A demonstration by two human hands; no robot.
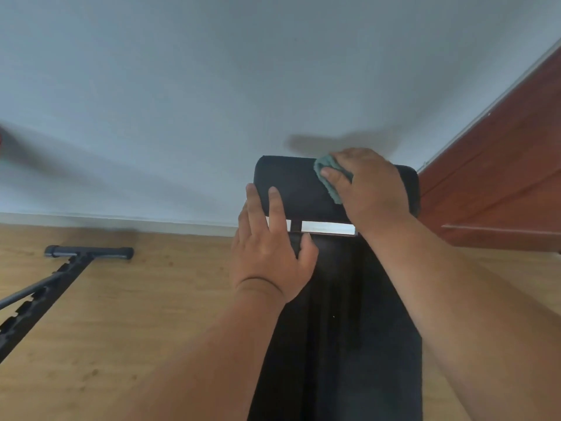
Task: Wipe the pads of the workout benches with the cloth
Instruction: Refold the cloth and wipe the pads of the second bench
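While the right hand [368,183] pressed the teal cloth [329,180] onto the head pad [291,189], gripping it, the left hand [270,247] – fingers straight – rested on the pad's edge.

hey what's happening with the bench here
A person is wiping a black workout bench. The right hand presses a teal cloth against the small head pad at the far end, near the wall. The left hand lies flat with straight fingers across the gap between that pad and the long pad, steadying it.
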